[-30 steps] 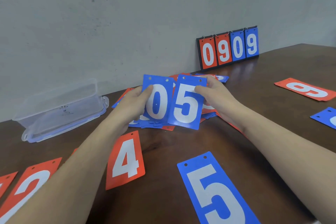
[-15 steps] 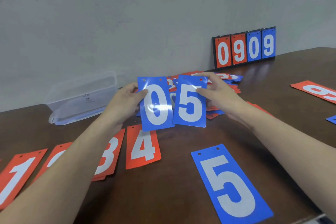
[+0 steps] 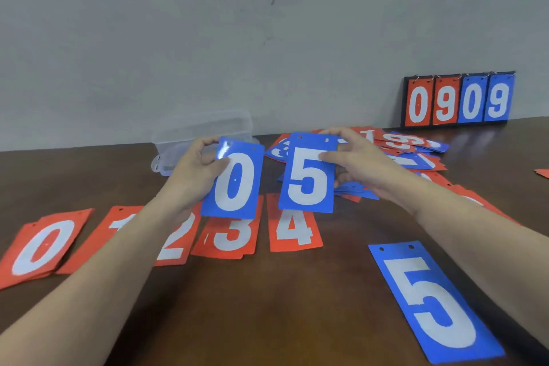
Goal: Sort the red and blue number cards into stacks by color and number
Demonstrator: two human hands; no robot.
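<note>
My left hand (image 3: pixel 196 169) pinches a blue 0 card (image 3: pixel 233 183) by its upper left edge, held upright above the table. My right hand (image 3: pixel 353 157) pinches a blue 5 card (image 3: pixel 309 178) at its upper right, a small gap apart from the 0. Below them a row of red cards lies flat: red 0 (image 3: pixel 44 246), red 1 (image 3: pixel 98 235), red 2 (image 3: pixel 178 241), red 3 (image 3: pixel 231 235), red 4 (image 3: pixel 292 230). Another blue 5 card (image 3: pixel 430 300) lies at the front right. A loose pile of mixed cards (image 3: pixel 401 151) sits behind my right hand.
A clear plastic box (image 3: pixel 202 134) stands against the wall behind my left hand. A flip scoreboard (image 3: pixel 459 101) showing 0909 leans on the wall at the back right. One red card edge (image 3: pixel 542 172) shows at the far right of the brown table (image 3: pixel 282 306).
The two blue cards, overlapping before, have been drawn apart, the 0 leftward and the 5 rightward. The view has swung left, bringing the red 0, 1 and 2 cards into sight.
</note>
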